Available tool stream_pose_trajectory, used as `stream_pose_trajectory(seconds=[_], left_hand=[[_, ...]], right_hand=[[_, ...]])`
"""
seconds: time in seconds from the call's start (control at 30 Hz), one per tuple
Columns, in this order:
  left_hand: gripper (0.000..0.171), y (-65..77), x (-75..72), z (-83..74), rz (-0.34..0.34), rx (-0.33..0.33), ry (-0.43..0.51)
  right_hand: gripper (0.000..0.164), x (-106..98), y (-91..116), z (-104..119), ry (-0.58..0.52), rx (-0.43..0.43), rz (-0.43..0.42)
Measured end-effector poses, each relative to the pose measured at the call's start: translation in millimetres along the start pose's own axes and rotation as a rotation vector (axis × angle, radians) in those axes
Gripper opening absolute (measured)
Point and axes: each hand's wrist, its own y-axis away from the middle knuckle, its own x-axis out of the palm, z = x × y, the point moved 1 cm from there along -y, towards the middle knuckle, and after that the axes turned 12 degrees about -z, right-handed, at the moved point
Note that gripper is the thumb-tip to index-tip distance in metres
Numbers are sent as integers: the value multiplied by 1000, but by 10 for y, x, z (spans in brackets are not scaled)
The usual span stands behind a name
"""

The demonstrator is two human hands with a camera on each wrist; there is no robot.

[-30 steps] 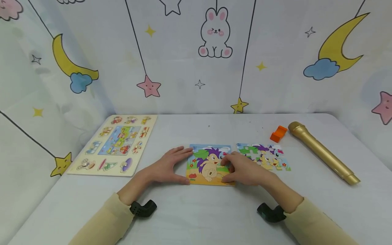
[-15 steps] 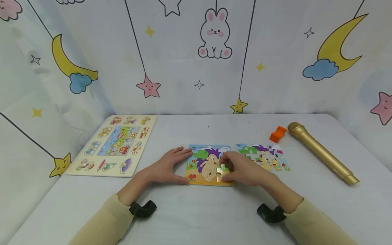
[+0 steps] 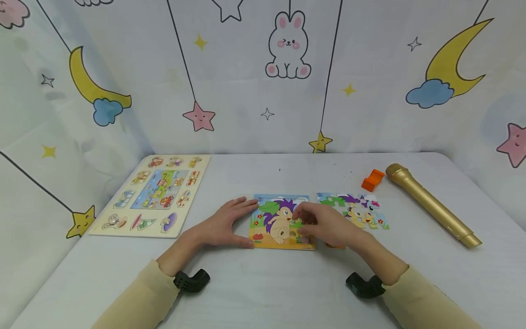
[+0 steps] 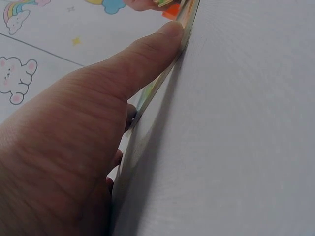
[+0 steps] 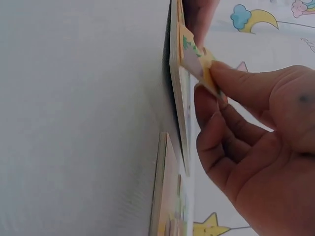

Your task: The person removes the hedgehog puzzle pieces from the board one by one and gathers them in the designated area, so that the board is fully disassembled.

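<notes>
A small jigsaw puzzle board with a purple-spined hedgehog picture lies flat in the middle of the table. My left hand rests at its left side, fingers extended towards the top corner, and the thumb touches the near left edge. With thumb and fingertips, my right hand pinches a jigsaw piece, tilted up over the board's right part. That hand hides some of the picture there. Just to the right is a second puzzle board with several mixed pieces on it, partly behind the right hand.
At the left lies a larger wooden peg puzzle with several picture pieces. Back right, an orange block sits beside a gold microphone. A printed curtain borders the table's far edge.
My right hand has lifted slightly with the jigsaw piece, which has tipped up from the hedgehog board. An orange part of the neighbouring board now shows below that hand. The left hand stays in place.
</notes>
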Motion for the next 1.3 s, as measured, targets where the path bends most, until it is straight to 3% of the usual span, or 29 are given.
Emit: stream_pose_trajectory(seconds=[0.37, 0.5, 0.77, 1.1, 1.3], left_hand=[[97, -35, 49, -37, 15, -13, 8], [97, -23, 48, -39, 12, -22, 4], [97, -18, 22, -39, 8, -12, -5], [97, 5, 10, -31, 6, -8, -10], [97, 10, -3, -27, -4, -9, -4]], right_hand=[[18, -361, 113, -201, -52, -24, 25], [18, -567, 225, -309, -71, -30, 25], [19, -907, 520, -647, -44, 36, 36], [18, -1119, 780, -1045, -46, 32, 93], [20, -1164, 829, -1118, 3, 34, 46]])
